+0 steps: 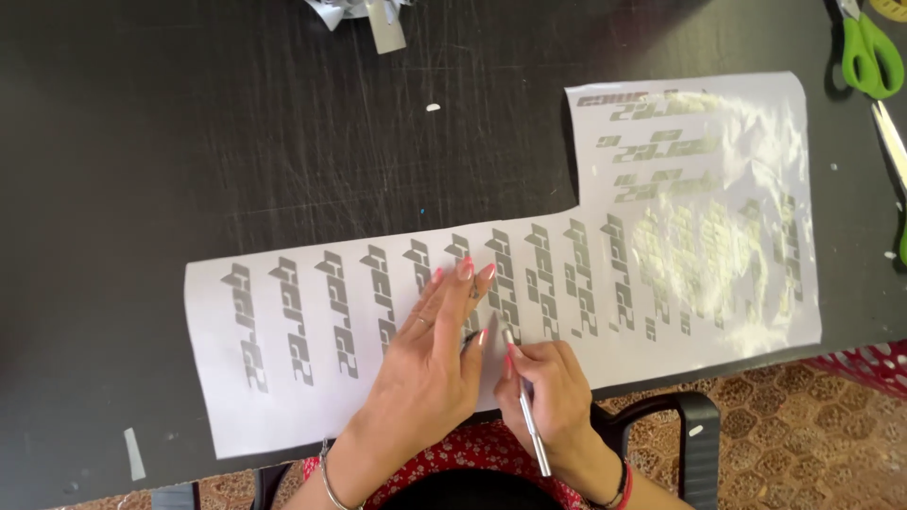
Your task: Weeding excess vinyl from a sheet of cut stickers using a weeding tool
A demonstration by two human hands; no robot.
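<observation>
Left hand [430, 364]: your fingers lay spread flat, pressing the white L-shaped sheet of silver-grey cut decals [312, 378] on the black table [236, 142].

Right hand [553, 401]: closed around a slim silver craft knife [527, 408], tip touching the sheet beside your left fingertips.

Edges: the sheet's lower edge lay near the table's front edge.

Open room: dark tabletop above; green-handled scissors [871, 55] lay well apart, far right.

White sticker sheet [283, 397] (grey lettering), black table [189, 142], green scissors [871, 57].

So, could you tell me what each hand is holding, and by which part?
The right hand grips a slim silver craft knife around its shaft near the tip. The left hand holds nothing; it lies flat on the decal sheet.
</observation>
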